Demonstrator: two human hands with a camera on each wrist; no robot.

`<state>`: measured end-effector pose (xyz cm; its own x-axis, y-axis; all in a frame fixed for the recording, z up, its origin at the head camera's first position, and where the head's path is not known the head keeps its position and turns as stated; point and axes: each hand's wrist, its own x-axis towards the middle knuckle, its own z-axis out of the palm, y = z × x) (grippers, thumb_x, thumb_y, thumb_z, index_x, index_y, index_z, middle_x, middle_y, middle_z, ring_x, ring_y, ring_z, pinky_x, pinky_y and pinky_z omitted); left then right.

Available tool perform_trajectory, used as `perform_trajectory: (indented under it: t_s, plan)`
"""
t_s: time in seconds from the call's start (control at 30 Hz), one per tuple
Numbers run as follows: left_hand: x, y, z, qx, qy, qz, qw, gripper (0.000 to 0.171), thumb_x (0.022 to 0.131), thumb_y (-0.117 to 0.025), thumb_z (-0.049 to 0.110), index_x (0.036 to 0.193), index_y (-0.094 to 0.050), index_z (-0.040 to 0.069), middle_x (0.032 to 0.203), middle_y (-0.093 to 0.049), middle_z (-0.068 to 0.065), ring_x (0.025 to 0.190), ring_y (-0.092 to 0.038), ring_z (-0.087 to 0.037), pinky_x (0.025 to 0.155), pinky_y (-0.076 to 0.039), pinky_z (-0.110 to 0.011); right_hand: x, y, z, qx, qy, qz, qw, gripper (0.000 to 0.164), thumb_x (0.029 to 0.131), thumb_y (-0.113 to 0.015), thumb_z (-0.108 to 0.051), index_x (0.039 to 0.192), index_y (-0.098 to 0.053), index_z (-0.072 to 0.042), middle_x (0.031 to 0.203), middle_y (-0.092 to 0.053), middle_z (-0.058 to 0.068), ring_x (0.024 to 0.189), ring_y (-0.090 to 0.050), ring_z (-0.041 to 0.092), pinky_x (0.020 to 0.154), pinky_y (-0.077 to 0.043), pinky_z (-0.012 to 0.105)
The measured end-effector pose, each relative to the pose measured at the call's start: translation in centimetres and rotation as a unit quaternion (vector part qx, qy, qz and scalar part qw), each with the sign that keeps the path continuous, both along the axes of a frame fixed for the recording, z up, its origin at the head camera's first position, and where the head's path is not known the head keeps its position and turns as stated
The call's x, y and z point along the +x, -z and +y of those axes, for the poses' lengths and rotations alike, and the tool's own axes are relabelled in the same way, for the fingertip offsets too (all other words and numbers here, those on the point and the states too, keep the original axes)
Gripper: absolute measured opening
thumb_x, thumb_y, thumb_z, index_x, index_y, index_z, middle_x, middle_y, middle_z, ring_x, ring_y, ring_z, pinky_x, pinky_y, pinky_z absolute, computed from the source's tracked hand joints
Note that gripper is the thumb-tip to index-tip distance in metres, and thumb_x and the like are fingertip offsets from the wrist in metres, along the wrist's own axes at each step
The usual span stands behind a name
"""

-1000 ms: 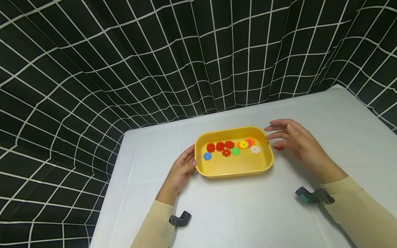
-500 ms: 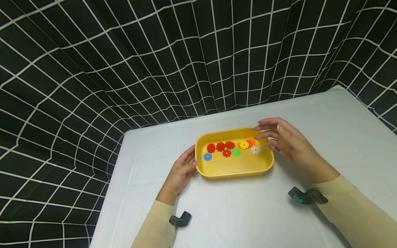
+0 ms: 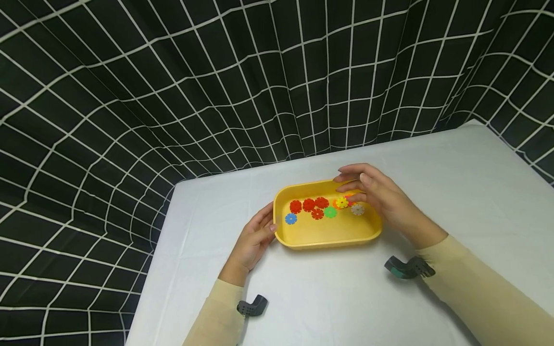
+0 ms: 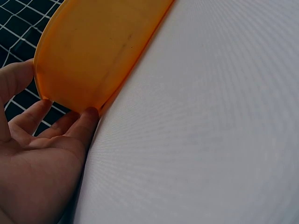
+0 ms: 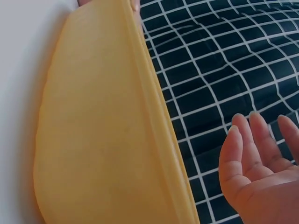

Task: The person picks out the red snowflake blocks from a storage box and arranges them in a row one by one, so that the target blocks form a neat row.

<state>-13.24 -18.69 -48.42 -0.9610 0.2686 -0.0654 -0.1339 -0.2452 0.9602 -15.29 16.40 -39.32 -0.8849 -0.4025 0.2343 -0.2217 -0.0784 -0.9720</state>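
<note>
A yellow plastic tray point(image 3: 326, 235) stands on the table with several notched snowflake discs in it. There are red discs point(image 3: 309, 205), a blue disc point(image 3: 291, 218), a green disc point(image 3: 330, 212), a yellow disc point(image 3: 342, 203) overlapping orange and pink ones, and a white disc point(image 3: 357, 209). My left hand point(image 3: 253, 240) holds the tray's left end, thumb at the rim and fingers against the outer wall point(image 4: 93, 60). Over the tray's right end hovers my right hand point(image 3: 385, 202), fingers spread and slightly bent, holding nothing, above the yellow disc's group.
The table has a white cloth point(image 3: 320, 298). Behind it hangs a black curtain with a white grid point(image 3: 242, 86). A dark wrist mount point(image 3: 252, 305) is on the left sleeve, and another mount point(image 3: 409, 267) on the right.
My right hand has moved left from beside the tray to above its right end. The red disc lying right of the tray is now hidden from view. The left hand stays put.
</note>
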Motion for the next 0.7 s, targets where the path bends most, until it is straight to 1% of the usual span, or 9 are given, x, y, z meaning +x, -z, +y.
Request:
perform_trajectory:
  t_s: [0.2,0.47,0.57,0.63,0.7]
  plan:
    - [0.0,0.0,0.0,0.003,0.003,0.003,1.0000,0.061,0.106,-0.057,-0.006,0.165,-0.043,0.003,0.169,-0.044,-0.011,0.153,-0.043,-0.027,0.117,-0.045,-0.039,-0.7,0.4,-1.1,0.031,-0.002,-0.010,0.999,0.047,0.118,-0.041,-0.030,0.152,-0.050,0.001,0.147,-0.058,0.018,0.129,-0.060,0.040,0.102,-0.058,0.038]
    - [0.0,0.1,0.0,-0.005,-0.002,-0.001,1.0000,0.060,0.107,-0.057,-0.006,0.165,-0.045,0.005,0.167,-0.046,-0.009,0.152,-0.044,-0.025,0.117,-0.046,-0.038,-1.7,1.0,-3.0,0.058,-0.012,-0.026,0.998,0.046,0.116,-0.046,-0.030,0.153,-0.051,-0.004,0.148,-0.059,0.014,0.133,-0.060,0.037,0.107,-0.056,0.051]
    - [0.0,0.1,0.0,-0.006,-0.001,0.001,1.0000,0.060,0.107,-0.056,-0.006,0.165,-0.044,0.004,0.168,-0.045,-0.009,0.153,-0.044,-0.026,0.117,-0.045,-0.038,-2.1,1.0,-3.5,0.064,-0.010,-0.027,0.998,0.047,0.116,-0.048,-0.032,0.154,-0.052,-0.005,0.147,-0.061,0.013,0.134,-0.060,0.038,0.108,-0.054,0.056]
    - [0.1,0.1,0.0,-0.007,-0.001,0.002,1.0000,0.060,0.107,-0.057,-0.005,0.165,-0.045,0.004,0.168,-0.045,-0.009,0.153,-0.044,-0.026,0.117,-0.045,-0.039,-2.2,0.8,-3.8,0.068,-0.011,-0.029,0.997,0.047,0.116,-0.048,-0.034,0.153,-0.053,-0.005,0.146,-0.061,0.013,0.135,-0.060,0.039,0.110,-0.052,0.061]
    - [0.1,0.0,0.0,-0.009,-0.002,0.001,1.0000,0.060,0.107,-0.058,-0.005,0.165,-0.045,0.005,0.167,-0.046,-0.009,0.152,-0.044,-0.025,0.117,-0.046,-0.039,-2.4,0.6,-4.1,0.073,-0.012,-0.033,0.997,0.048,0.116,-0.048,-0.036,0.153,-0.053,-0.006,0.146,-0.061,0.014,0.135,-0.059,0.039,0.111,-0.050,0.063]
